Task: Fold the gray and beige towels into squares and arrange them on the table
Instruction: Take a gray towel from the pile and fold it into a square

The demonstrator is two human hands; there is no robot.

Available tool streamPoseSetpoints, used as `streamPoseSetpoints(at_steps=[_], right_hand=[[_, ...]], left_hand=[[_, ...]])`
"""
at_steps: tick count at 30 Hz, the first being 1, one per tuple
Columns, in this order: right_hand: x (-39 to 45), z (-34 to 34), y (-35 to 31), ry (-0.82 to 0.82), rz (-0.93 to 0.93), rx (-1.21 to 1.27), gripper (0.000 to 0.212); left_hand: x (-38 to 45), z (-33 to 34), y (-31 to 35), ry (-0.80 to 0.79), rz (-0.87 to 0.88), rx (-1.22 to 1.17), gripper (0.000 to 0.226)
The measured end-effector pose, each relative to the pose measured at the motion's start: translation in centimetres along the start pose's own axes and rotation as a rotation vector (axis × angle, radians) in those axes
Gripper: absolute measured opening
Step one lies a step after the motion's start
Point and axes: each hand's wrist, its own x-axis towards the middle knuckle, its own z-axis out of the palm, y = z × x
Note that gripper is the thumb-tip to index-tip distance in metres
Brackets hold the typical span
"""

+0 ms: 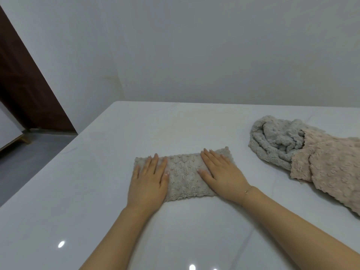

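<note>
A fluffy gray-beige towel point(184, 173), folded into a flat rectangle, lies in the middle of the white table point(194, 230). My left hand point(149, 180) presses flat on its left end with straight fingers. My right hand point(220, 170) lies flat on its right half, fingers straight and spread. At the right of the table a crumpled gray towel point(272, 141) lies in a heap, and a beige towel point(331, 166) lies rumpled partly over it, running off the right edge of the view.
The table's left edge point(58, 154) runs diagonally, with gray floor beyond it. A white wall stands right behind the table's far edge. A dark brown door panel point(25, 84) is at the far left.
</note>
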Motion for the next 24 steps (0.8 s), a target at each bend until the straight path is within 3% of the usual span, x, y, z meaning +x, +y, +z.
streamPoseSetpoints(at_steps=[3,6,8,17,20,24], right_hand=[[-0.3,-0.2,1.3,0.011,0.03,0.012,0.088],[-0.6,-0.6,2.3,-0.011,0.077,0.04,0.074],[-0.7,-0.8,2.8,-0.026,0.103,0.048,0.064],[-1.2,-1.5,4.0,0.017,0.139,0.183,0.055],[-1.6,-1.9,4.2,0.069,0.174,0.427,0.05],[-2.5,-2.5,4.7,0.129,0.217,0.797,0.041]], left_hand=[[-0.4,-0.4,-2.0,-0.012,-0.059,-0.046,0.071],[-0.7,-0.6,-3.2,-0.038,-0.085,-0.064,0.055],[-0.8,-0.7,-3.5,-0.036,-0.102,-0.067,0.054],[-1.2,-2.1,-2.0,-0.04,-0.238,-0.055,0.055],[-2.5,-3.2,1.5,0.106,-0.09,-0.11,0.051],[-4.0,-2.6,6.7,0.152,0.356,-0.313,0.039]])
